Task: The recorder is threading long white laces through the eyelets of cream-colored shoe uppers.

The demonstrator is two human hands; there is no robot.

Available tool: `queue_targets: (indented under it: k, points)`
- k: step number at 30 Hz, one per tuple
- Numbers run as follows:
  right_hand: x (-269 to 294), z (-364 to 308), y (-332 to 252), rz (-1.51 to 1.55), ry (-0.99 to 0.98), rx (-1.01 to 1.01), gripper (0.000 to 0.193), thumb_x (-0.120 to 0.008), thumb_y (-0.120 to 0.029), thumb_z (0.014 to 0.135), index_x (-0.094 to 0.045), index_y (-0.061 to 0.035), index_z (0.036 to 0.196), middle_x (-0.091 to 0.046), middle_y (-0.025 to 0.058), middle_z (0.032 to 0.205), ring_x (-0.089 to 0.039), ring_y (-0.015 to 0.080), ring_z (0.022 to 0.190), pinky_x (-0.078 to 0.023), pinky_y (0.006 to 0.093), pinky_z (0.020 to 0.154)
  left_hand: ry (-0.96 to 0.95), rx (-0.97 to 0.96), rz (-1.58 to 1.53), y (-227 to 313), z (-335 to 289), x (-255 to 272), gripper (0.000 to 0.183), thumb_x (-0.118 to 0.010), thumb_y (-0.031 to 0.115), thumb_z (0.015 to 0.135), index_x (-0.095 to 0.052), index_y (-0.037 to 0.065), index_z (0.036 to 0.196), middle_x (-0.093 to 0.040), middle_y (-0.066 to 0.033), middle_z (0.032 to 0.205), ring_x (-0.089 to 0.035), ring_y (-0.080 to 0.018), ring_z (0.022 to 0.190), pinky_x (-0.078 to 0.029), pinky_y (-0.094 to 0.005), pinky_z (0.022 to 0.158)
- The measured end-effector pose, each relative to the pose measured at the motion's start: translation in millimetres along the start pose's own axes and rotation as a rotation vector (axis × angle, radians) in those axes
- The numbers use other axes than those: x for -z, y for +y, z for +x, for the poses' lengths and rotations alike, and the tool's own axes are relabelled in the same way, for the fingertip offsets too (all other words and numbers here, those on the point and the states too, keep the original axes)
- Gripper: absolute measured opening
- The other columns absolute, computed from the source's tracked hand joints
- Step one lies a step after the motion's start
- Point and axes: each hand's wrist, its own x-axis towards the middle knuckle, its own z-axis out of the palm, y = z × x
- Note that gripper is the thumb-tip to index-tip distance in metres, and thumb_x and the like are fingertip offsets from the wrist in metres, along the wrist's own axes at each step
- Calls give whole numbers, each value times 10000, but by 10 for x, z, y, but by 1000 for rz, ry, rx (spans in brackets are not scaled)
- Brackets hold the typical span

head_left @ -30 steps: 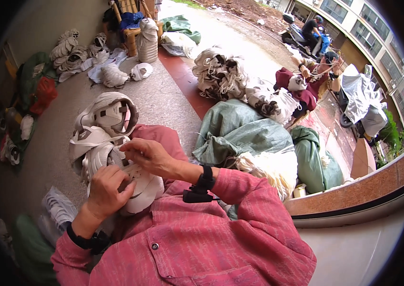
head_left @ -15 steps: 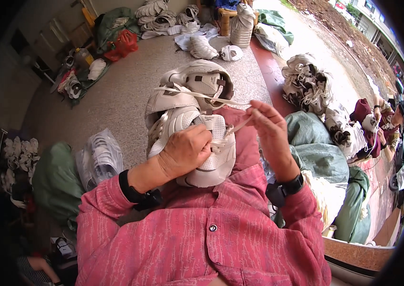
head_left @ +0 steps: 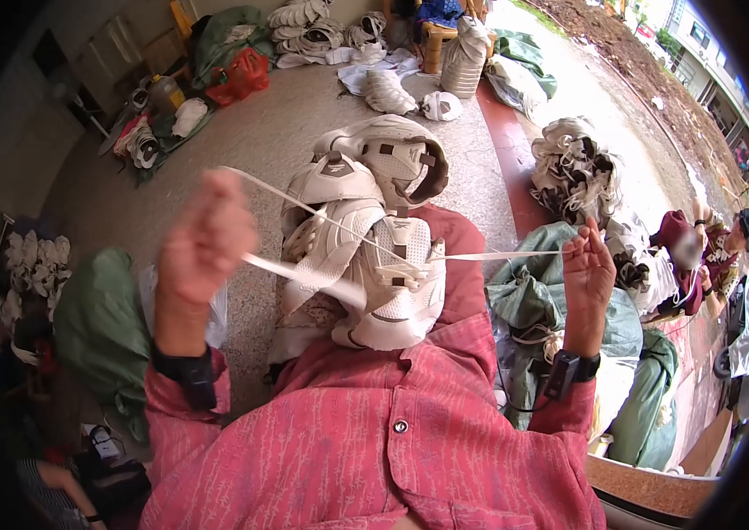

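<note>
Several off-white shoe uppers lie on my lap. The nearest shoe upper (head_left: 397,305) has its toe toward me, and a flat cream shoelace (head_left: 503,256) runs through its eyelets. My right hand (head_left: 588,269) is pinched on one end of the lace, which stretches taut to the right. My left hand (head_left: 207,238), blurred by motion, is closed on the other part, raised to the left; one strand runs from it to the eyelets and a loose end trails below it. Another shoe upper (head_left: 330,234) lies just left, and a further shoe upper (head_left: 401,159) with its collar open lies beyond.
Green sacks (head_left: 105,322) stand at my left, with more green sacking (head_left: 560,287) at my right. A pile of laced uppers (head_left: 573,168) sits at the far right, near a seated co-worker (head_left: 728,238). Stacked uppers (head_left: 388,91) and a red bag (head_left: 238,77) lie on the floor ahead.
My left hand has moved off the shoe, up and to the left, drawing lace out. My right hand has shifted right and slightly down, pulling its lace end straight.
</note>
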Motion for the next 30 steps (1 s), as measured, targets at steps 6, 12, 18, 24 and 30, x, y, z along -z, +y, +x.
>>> queue_targets:
  k: [6, 12, 18, 24, 30]
  points:
    - [-65, -53, 111, -823, 258, -224, 413, -602, -150, 922, -524, 13, 1293, -685, 101, 981, -678, 201, 805, -557, 313, 724, 160, -273, -94, 839, -772, 826, 227, -480, 215, 1031, -618, 45, 1091, -480, -4, 772, -484, -117, 708, -446, -270, 645]
    - [-684, -292, 530, -1520, -385, 221, 364, -696, -103, 869, -610, -27, 1215, -671, 108, 1071, -640, 184, 967, -488, 299, 854, 890, -779, -160, 991, -1257, 908, 203, -567, 199, 987, -636, 28, 1073, -616, -125, 1115, -578, -250, 1061, -474, -368, 924]
    - [-1838, -744, 990, -1167, -1459, 135, 481, -760, -140, 743, -628, -73, 1200, -593, 126, 1254, -565, 314, 1167, -423, 443, 1004, 110, -520, -79, 581, -1014, 291, 306, -477, 271, 1025, -601, -9, 1014, -557, -87, 1049, -491, -172, 854, -432, -290, 662]
    - [-1610, -752, 1300, -1331, -1663, 249, 525, -778, -143, 650, -645, -103, 1156, -601, 115, 1207, -543, 310, 1184, -369, 457, 1066, -304, -143, 1113, -803, -171, -277, 156, -573, 82, 935, -658, -8, 1030, -667, -127, 970, -653, -237, 906, -506, -335, 798]
    - [-1199, -707, 1299, -1085, -1494, -28, 397, -727, -70, 589, -665, -90, 980, -615, 85, 1052, -550, 312, 1138, -352, 469, 1084, -225, -248, 1552, -1298, 173, 243, 179, -511, 10, 902, -637, 17, 1029, -655, -153, 936, -664, -294, 912, -511, -360, 777]
